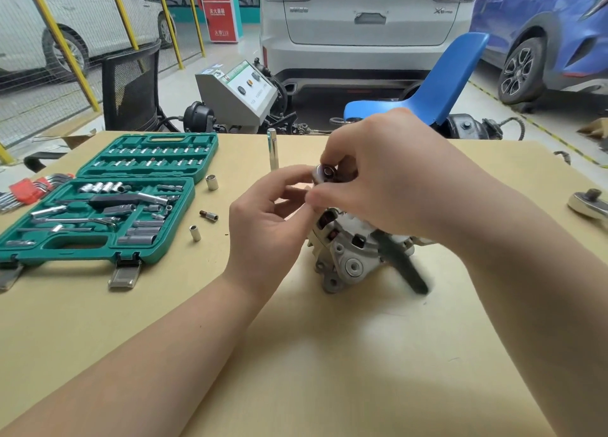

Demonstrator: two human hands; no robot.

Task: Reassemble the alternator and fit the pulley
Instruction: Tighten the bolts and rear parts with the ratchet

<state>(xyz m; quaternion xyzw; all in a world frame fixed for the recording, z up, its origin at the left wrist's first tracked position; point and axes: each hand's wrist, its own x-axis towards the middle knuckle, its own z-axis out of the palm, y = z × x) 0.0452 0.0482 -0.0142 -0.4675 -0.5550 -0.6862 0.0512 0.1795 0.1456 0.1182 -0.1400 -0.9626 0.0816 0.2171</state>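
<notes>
A grey alternator (pixel 348 255) stands on the tan table (pixel 296 354), right of centre. At its top, a small shiny round part with a hole, probably the pulley nut (pixel 327 172), shows between my fingertips. My right hand (pixel 388 173) reaches over the alternator and pinches that part from above. From the left, my left hand (pixel 273 219) meets it with curled fingers touching the same part. The pulley itself is hidden behind my hands. A dark flat tool handle (pixel 404 265) leans from the alternator down to the table.
An open green socket set case (pixel 108 203) lies at the left, with loose sockets (pixel 212 182) beside it. A chrome extension bar (pixel 272 150) stands upright behind. A ratchet head (pixel 589 203) lies at the right edge. Red hex keys (pixel 29 188) sit far left.
</notes>
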